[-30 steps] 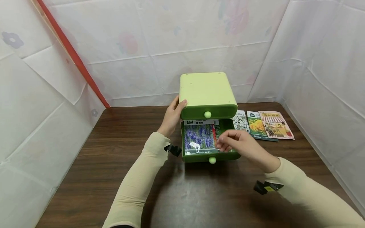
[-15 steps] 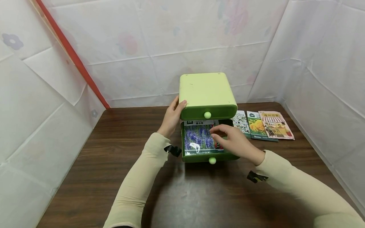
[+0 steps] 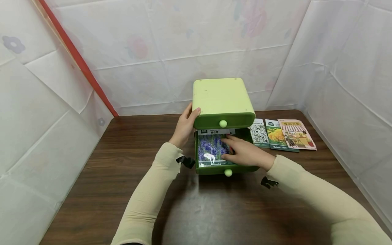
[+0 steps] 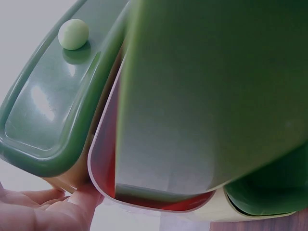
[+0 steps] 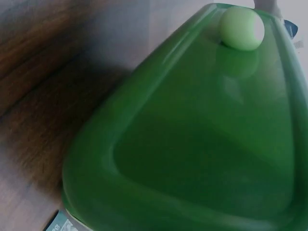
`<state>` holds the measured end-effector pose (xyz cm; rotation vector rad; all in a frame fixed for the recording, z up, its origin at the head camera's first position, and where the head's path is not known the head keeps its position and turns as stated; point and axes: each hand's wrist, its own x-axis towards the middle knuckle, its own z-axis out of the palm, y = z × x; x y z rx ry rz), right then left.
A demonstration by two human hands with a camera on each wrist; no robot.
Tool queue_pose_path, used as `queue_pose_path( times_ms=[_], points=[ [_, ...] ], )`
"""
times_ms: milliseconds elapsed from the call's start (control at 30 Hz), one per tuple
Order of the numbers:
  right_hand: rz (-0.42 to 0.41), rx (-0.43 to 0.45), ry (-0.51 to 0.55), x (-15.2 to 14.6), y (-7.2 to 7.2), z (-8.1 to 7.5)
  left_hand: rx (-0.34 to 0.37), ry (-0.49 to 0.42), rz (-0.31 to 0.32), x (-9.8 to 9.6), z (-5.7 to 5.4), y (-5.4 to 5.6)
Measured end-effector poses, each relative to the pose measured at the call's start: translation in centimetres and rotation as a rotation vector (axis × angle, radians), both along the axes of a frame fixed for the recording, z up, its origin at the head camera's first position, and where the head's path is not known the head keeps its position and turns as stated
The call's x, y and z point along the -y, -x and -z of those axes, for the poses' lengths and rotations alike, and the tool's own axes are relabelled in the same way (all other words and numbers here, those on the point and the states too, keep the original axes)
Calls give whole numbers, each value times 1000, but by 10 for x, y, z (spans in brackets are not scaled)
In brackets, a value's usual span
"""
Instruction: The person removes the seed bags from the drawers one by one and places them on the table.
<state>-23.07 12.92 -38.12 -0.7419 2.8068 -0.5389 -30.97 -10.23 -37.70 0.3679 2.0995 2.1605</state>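
Note:
A small light-green drawer cabinet [image 3: 221,97] stands on the table in the head view. My left hand [image 3: 184,124] rests against its left side, thumb at the upper front corner. Below the upper drawer, a green lower drawer [image 3: 211,170] is pulled out. In it lies a seed packet picturing purple flowers [image 3: 211,146]. Beside it, another packet with a bit of red is mostly hidden by my right hand [image 3: 246,151]. That hand reaches into the drawer, its fingers spread over the packets' right side. The right wrist view shows mainly the drawer front [image 5: 207,130].
To the cabinet's right lie a packet with white flowers [image 3: 259,132], one with yellow flowers [image 3: 275,134] and a pink illustrated packet [image 3: 296,134]. The wooden table [image 3: 137,136] is bounded by white curtains at the back and sides.
My right hand has moved left across the drawer, and its fingers have spread onto the packets. The red-edged packet has shifted beside the purple-flower packet. My left hand stays against the cabinet.

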Motion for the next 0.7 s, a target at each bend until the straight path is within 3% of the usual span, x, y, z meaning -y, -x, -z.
queue_pose_path(
  times_ms=[400,700],
  points=[
    [-1,86,-38,1,11,8,9,-17,8,0,2,1],
    [29,86,57,2,15,12,22,-13,8,-1,-1,0]
  ],
)
